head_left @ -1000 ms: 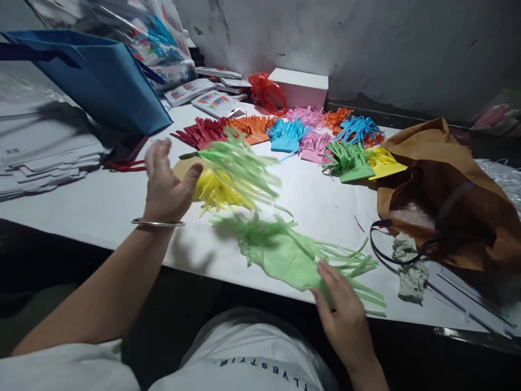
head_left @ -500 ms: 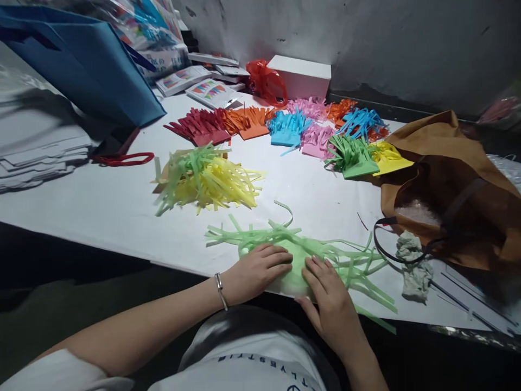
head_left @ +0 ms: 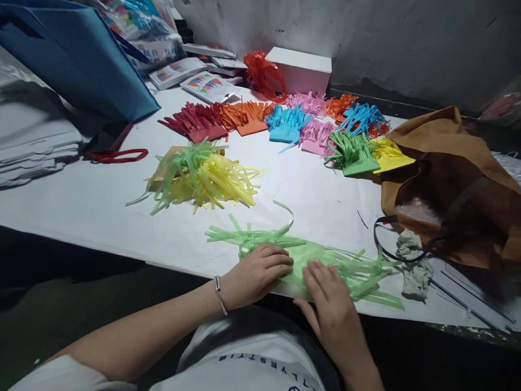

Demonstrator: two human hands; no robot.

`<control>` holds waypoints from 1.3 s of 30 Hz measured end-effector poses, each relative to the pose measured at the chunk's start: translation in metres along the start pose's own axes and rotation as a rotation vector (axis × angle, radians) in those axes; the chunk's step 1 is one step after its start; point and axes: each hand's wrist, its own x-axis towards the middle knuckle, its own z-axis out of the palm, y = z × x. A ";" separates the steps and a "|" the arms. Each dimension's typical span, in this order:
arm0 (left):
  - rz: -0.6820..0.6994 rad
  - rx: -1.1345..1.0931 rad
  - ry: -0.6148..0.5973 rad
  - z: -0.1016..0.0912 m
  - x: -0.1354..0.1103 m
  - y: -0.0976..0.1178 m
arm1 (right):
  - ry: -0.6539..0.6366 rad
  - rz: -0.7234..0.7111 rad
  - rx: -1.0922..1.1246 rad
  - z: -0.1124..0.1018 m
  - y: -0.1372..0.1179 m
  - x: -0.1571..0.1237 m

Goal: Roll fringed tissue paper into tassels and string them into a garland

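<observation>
A sheet of light green tissue paper [head_left: 303, 254] with fringed strips at both ends lies at the table's near edge. My left hand [head_left: 256, 273] rests on its left part, fingers stretched out flat, a silver bracelet on the wrist. Over the right part is my right hand [head_left: 328, 296], fingers extended and slightly blurred, thumb apart near the table edge. Whether its fingertips touch the paper is hard to tell. Beyond my left hand lies a heap of yellow fringed tissue [head_left: 215, 182] with light green strips on top.
Folded fringed bundles in several colours, such as a dark red one [head_left: 199, 122], line the back. A brown bag [head_left: 456, 217] and a crumpled pale cloth [head_left: 415, 266] lie right. At left stand a blue bag [head_left: 81, 60] and stacked white sheets [head_left: 36, 141]. A white box [head_left: 301, 68] is by the wall.
My right hand has shifted slightly over the green tissue, and the strips at its right end have swung up onto the table. My left hand has stayed in place.
</observation>
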 end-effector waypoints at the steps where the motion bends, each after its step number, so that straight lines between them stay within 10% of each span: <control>1: -0.005 -0.006 0.004 -0.001 0.000 0.000 | -0.007 -0.030 0.038 0.005 -0.005 0.001; 17: -0.580 0.306 -0.139 -0.016 0.038 -0.009 | 0.025 0.494 -0.185 0.033 0.017 0.042; 22: -0.580 0.339 -0.197 -0.018 0.044 -0.012 | 0.185 0.312 -0.247 0.022 0.009 0.039; 26: -0.586 0.333 -0.153 -0.017 0.041 -0.010 | 0.016 0.008 -0.038 0.024 0.002 0.030; 31: -0.304 0.327 0.110 -0.010 0.033 0.005 | 0.044 0.070 -0.025 0.032 0.005 0.030; 39: -0.110 0.228 0.041 0.005 0.021 -0.001 | -0.034 0.086 0.024 0.020 0.001 0.025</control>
